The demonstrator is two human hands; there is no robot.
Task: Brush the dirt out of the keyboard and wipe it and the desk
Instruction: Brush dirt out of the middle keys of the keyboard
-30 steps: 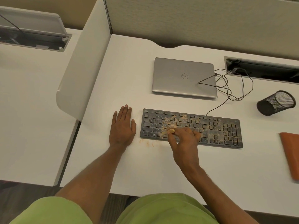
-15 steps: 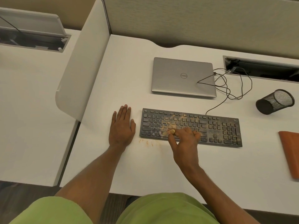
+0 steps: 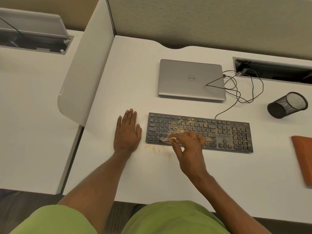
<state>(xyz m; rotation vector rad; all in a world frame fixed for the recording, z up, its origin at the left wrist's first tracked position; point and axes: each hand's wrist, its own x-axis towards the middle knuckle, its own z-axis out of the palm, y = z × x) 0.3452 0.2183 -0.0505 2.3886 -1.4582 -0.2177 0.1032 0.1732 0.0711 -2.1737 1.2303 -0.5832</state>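
A black keyboard [image 3: 224, 130] lies across the white desk [image 3: 135, 78], dusted with tan crumbs over its middle and right keys. My right hand [image 3: 189, 149] rests over its lower left rows, shut on a small brush [image 3: 167, 139] with a pale wooden handle; the bristles touch the bottom row of keys. My left hand [image 3: 127, 132] lies flat on the desk just left of the keyboard, fingers together, holding nothing. A streak of tan crumbs [image 3: 155, 148] sits on the desk below the keyboard's front edge.
A shut silver laptop [image 3: 190, 78] lies behind the keyboard, its black cables [image 3: 243, 88] looping right to a desk cable slot [image 3: 273, 70]. A black mesh cup [image 3: 287, 105] lies tipped at the right. An orange cloth [image 3: 303, 157] sits at the right edge. A divider panel [image 3: 84, 65] stands left.
My right hand and the brush have shifted slightly left along the bottom key rows. The left hand has stayed flat in place.
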